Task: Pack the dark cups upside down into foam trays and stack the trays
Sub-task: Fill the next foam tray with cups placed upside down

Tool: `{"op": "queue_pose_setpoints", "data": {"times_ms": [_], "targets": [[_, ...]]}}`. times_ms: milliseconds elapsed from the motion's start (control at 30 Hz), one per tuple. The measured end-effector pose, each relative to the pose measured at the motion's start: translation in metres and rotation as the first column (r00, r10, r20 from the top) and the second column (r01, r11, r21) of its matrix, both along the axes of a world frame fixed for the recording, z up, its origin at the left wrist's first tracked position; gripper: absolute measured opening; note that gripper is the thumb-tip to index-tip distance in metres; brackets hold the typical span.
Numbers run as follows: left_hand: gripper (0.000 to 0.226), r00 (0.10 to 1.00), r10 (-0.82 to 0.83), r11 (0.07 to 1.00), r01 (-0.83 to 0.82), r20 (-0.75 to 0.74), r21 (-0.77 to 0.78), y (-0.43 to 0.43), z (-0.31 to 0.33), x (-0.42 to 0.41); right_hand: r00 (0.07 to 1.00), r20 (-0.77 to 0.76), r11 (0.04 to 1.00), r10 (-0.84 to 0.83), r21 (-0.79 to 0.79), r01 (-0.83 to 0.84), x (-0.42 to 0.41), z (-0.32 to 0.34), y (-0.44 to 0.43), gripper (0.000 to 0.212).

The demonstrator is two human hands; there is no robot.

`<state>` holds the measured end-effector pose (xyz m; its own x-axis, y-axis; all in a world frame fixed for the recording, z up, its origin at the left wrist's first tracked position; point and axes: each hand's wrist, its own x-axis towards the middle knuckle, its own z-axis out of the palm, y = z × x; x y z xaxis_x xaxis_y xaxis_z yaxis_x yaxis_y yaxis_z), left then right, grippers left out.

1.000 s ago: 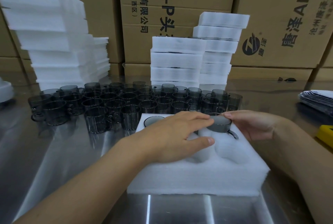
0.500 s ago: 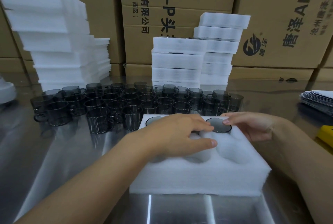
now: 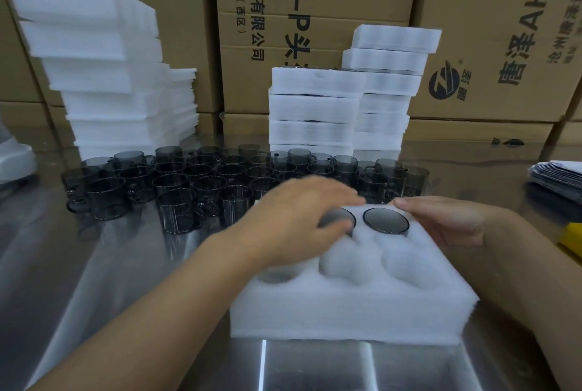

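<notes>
Two upside-down cups (image 3: pixel 385 220) sit in the far row of the foam tray (image 3: pixel 346 312); left hand (image 3: pixel 302 220), fingers loose, covers one; right hand (image 3: pixel 447 220) rests flat on the foam; loose cups (image 3: pixel 189 182) stand just behind, nearest the left hand.

The foam tray (image 3: pixel 346 312) is showing plain white, and the upturned cup base (image 3: pixel 385 220) in it is showing smoky dark grey, like the translucent dark cups (image 3: pixel 176 189) behind. The cardboard boxes (image 3: pixel 315 12) are showing tan brown with black printed characters and a round black logo (image 3: pixel 447 83). The counter (image 3: pixel 94 280) is gleaming silver-grey, and a yellow object (image 3: pixel 573 242) is showing at the right edge.
</notes>
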<state>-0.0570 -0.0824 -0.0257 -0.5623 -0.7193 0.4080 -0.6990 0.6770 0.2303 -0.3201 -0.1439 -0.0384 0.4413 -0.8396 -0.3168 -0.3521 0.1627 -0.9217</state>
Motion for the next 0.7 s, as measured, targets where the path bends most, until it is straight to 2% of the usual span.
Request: {"op": "queue_pose_setpoints", "data": {"times_ms": [67, 100, 167, 233, 300, 400, 533, 700], "targets": [[0.035, 0.971, 0.178, 0.975, -0.196, -0.162, -0.106, -0.003, 0.009, 0.009, 0.997, -0.076, 0.999, -0.015, -0.037, 0.012, 0.003, 0.002, -0.001, 0.040], [0.035, 0.931, 0.299, 0.942, -0.323, -0.211, -0.090, -0.006, 0.013, 0.015, 0.994, -0.102, 0.998, -0.025, -0.059, 0.019, 0.004, 0.004, -0.001, 0.033], [0.035, 0.820, 0.545, 0.836, -0.546, -0.173, 0.044, -0.011, 0.020, 0.030, 0.988, -0.141, 0.990, -0.058, -0.132, 0.039, 0.008, 0.005, -0.003, 0.016], [0.033, 0.727, 0.685, 0.724, -0.669, -0.057, 0.167, -0.019, 0.023, 0.048, 0.979, -0.150, 0.966, -0.141, -0.236, 0.103, 0.012, 0.005, -0.005, 0.013], [0.033, 0.690, 0.723, 0.662, -0.706, 0.035, 0.250, -0.026, 0.025, 0.063, 0.961, -0.120, 0.927, -0.248, -0.319, 0.199, 0.015, 0.001, -0.008, 0.014], [0.037, 0.710, 0.688, 0.638, -0.691, 0.153, 0.339, -0.029, 0.022, 0.073, 0.927, -0.071, 0.869, -0.367, -0.381, 0.315, 0.019, -0.004, -0.011, 0.008], [0.040, 0.733, 0.650, 0.675, -0.678, 0.200, 0.290, -0.029, 0.015, 0.072, 0.906, -0.021, 0.818, -0.424, -0.439, 0.372, 0.021, -0.006, -0.011, 0.009], [0.015, 0.719, 0.673, 0.695, -0.695, 0.173, 0.186, -0.025, 0.020, 0.068, 0.894, -0.007, 0.786, -0.447, -0.479, 0.390, 0.023, -0.008, -0.012, 0.012]]}}
